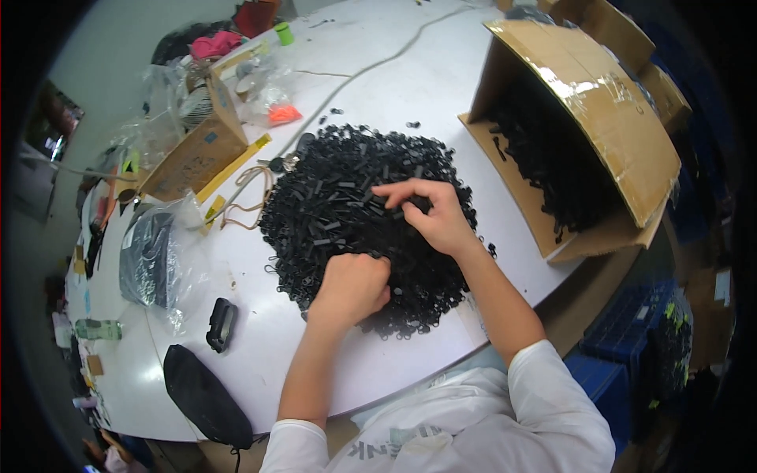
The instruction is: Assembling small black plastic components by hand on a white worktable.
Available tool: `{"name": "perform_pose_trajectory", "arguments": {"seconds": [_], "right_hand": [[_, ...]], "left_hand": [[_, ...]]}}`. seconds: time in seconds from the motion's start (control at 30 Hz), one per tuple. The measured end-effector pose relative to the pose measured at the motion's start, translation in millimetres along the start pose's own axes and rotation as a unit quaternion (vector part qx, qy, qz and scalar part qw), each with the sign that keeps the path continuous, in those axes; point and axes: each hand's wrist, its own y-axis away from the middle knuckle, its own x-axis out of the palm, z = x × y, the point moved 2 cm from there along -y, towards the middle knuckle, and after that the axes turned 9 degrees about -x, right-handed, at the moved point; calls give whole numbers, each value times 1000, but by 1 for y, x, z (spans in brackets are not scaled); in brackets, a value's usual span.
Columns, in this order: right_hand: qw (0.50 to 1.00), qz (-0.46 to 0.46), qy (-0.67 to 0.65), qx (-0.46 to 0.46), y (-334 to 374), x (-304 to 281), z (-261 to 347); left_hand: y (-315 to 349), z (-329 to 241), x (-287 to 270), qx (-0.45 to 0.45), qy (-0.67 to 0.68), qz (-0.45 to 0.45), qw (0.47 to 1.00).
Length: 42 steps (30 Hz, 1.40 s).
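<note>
A wide heap of small black plastic pieces (339, 201), some strap-like with ring ends, is spread on the white table in front of me. My left hand (351, 288) rests at the near side of the heap, its fingers curled closed; whatever they may hold is hidden. Over the middle of the heap is my right hand (432, 211), its index finger reaching left and its thumb apart from it. I see nothing held between them. Black pieces lie directly under both hands.
At right, a cardboard box (587, 94) lies on its side with more black pieces inside. To the left are a plastic-wrapped dark bundle (150, 256), a small black case (221, 324) and a black pouch (206, 394). A grey cable (374, 63) crosses the table (449, 83).
</note>
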Motion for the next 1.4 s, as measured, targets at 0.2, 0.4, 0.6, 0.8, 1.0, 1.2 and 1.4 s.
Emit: {"name": "perform_pose_trajectory", "arguments": {"seconds": [0.2, 0.4, 0.6, 0.8, 1.0, 1.2, 1.4], "right_hand": [[997, 7, 73, -30, 0, 10, 12], [992, -13, 120, 40, 4, 12, 13], [992, -64, 106, -39, 4, 10, 0], [981, -46, 186, -33, 2, 10, 9], [962, -42, 264, -47, 6, 4, 7], [952, -16, 306, 12, 6, -1, -1], [943, -39, 329, -30, 3, -5, 2]], "left_hand": [[3, -3, 6, 5, -6, -14, 1000], [3, 2, 8, 30, 7, 13, 999], [4, 17, 0, 25, 72, -12, 997], [6, 35, -8, -2, 144, -99, 985], [14, 33, -28, -20, 127, -173, 977], [12, 2, -10, 2, 16, 44, 999], [3, -8, 11, 12, 4, 38, 999]]}}
